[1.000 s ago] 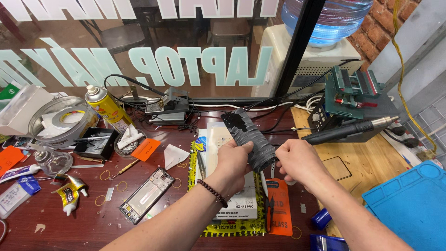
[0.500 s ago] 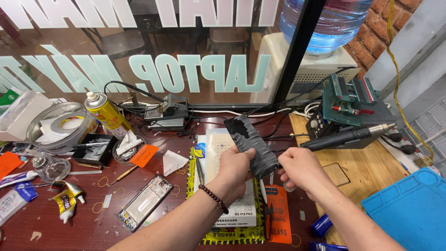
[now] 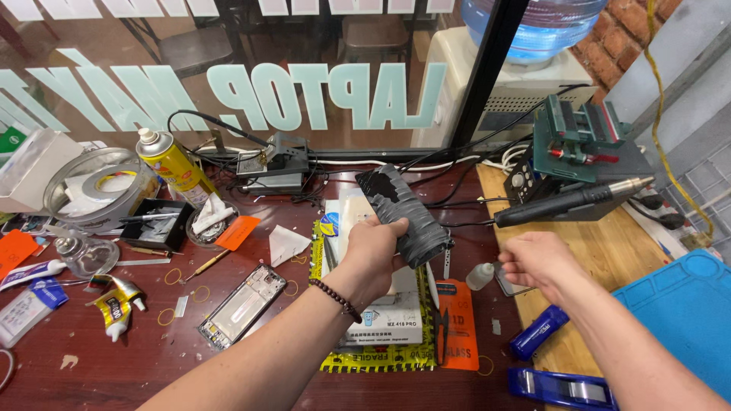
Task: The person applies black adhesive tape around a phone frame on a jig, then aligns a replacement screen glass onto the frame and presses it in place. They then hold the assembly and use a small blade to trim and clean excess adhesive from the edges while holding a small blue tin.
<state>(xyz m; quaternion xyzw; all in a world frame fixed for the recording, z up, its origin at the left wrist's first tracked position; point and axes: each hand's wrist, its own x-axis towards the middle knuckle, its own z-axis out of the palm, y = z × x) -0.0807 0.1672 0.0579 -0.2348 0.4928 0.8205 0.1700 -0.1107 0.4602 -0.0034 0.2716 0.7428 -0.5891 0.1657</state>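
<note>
Left hand [image 3: 373, 251] grips dark tool [image 3: 403, 213], pointing up-left

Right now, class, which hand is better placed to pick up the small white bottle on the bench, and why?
The right hand. It hovers free just beside the bottle, while the left hand is busy gripping the grey tape-wrapped bundle above the bench.

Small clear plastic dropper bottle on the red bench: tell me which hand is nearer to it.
Right. The right hand hovers just beside the small clear dropper bottle, while the left hand is farther off, gripping the black tape-wrapped tool.
</note>
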